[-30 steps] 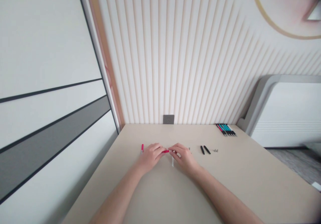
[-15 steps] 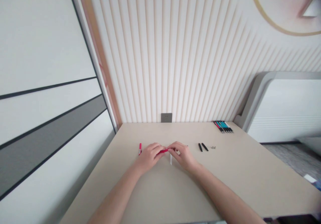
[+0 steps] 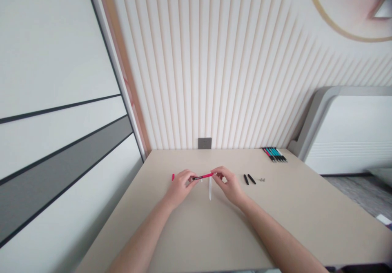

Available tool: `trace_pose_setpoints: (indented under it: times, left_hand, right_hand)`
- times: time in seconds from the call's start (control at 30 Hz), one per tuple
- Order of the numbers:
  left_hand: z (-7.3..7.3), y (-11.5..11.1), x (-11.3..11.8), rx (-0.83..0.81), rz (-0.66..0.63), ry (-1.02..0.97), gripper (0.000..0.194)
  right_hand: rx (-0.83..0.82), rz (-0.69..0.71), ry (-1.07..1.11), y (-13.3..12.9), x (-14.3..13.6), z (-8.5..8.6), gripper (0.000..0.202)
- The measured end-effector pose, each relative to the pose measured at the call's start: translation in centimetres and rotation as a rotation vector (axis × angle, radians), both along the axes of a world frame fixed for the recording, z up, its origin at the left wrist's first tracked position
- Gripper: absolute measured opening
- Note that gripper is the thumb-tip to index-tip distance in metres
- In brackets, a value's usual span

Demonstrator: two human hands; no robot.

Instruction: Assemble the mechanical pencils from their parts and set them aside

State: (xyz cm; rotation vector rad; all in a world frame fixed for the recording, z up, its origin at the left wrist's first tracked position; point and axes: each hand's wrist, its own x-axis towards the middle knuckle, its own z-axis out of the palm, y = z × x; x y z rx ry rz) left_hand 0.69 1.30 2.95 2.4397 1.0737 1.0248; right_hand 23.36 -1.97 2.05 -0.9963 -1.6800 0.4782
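Between my two hands a pen (image 3: 203, 176) with a pink barrel and a black section is held level above the table. My left hand (image 3: 181, 186) pinches its black end. The fingertips of my right hand (image 3: 226, 181) close on the pink end. Under the pen, thin clear-white sticks (image 3: 210, 190), perhaps pen refills, lie on the tabletop. A pink piece (image 3: 173, 177) shows just left of my left hand, partly hidden by it.
Two black pen parts (image 3: 248, 179) and some small metallic bits (image 3: 262, 179) lie right of my right hand. Several pens (image 3: 275, 154), mostly blue and black, form a row at the table's back right. A wall socket (image 3: 205, 143) sits behind the table (image 3: 190, 236).
My hands have drawn slightly apart and up, so more of the pen shows, including its black section. The view has shifted slightly.
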Motion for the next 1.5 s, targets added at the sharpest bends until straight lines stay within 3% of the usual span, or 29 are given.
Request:
trace_pose_setpoints:
  times: [0.17,0.43,0.7,0.83,0.93,1.13,1.5]
  left_hand:
    - [-0.5,0.3,0.1,-0.015,-0.035,0.005,0.010]
    - [-1.4,0.4,0.1,-0.035,-0.100,0.086,0.011]
    - [-1.3,0.4,0.2,-0.037,-0.053,0.093,0.009]
    - [-1.1,0.6,0.1,-0.009,0.031,0.047,0.008]
    - [-0.9,0.8,-0.1,0.019,0.085,0.007,0.007]
    - [-0.7,0.9,-0.5,0.062,0.130,0.031,0.006]
    - [-1.2,1.0,-0.4,0.057,0.095,0.103,0.008]
  right_hand:
    - [-0.006,-0.043,0.047,-0.2,-0.2,-0.1,0.022]
    - [0.084,-0.001,-0.018,-0.6,-0.6,0.2,0.017]
    - [0.065,0.054,-0.078,-0.4,-0.4,-0.1,0.027]
    - [0.016,-0.055,-0.114,0.0,-0.1,-0.3,0.027]
    - [-0.048,-0.102,-0.281,0.4,0.6,-0.5,0.019]
    - [-0.074,0.094,-0.682,0.4,1.8,-0.6,0.012]
    - [-0.040,0.218,-0.738,-0.4,1.2,0.0,0.010]
